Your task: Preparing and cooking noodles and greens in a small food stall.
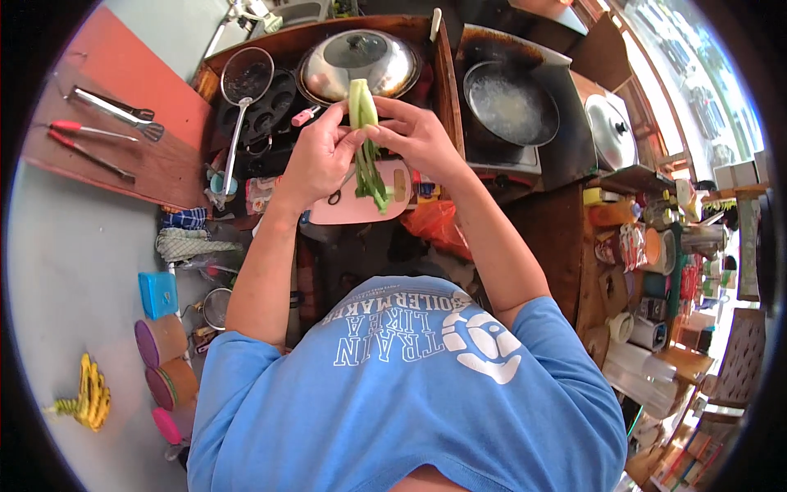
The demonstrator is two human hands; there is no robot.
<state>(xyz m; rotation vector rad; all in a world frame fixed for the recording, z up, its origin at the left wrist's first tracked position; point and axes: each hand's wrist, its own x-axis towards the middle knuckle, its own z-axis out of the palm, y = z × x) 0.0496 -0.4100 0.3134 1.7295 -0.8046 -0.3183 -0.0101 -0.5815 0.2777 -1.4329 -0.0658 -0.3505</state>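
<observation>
Above a pink cutting board (340,213), I hold a bunch of leafy greens (362,107) upright between both hands. Its thick, pale green stem end points away from me, and the darker leaves hang toward my body. My left hand (321,160) is closed on the near side of the stem, thumb pressed against it. From the other side, my right hand (416,139) grips the stem with thumb and fingers. A small pink-handled tool (306,116) lies just beyond my left fingers; its kind is unclear.
A domed metal lid (328,61) covers a pan straight ahead. To the right, a wok (510,102) with cloudy liquid sits on a stove. A long-handled strainer (246,74) rests at the left, near tongs (115,111) on the wall. An orange-red plastic bag (438,230) lies beside the board.
</observation>
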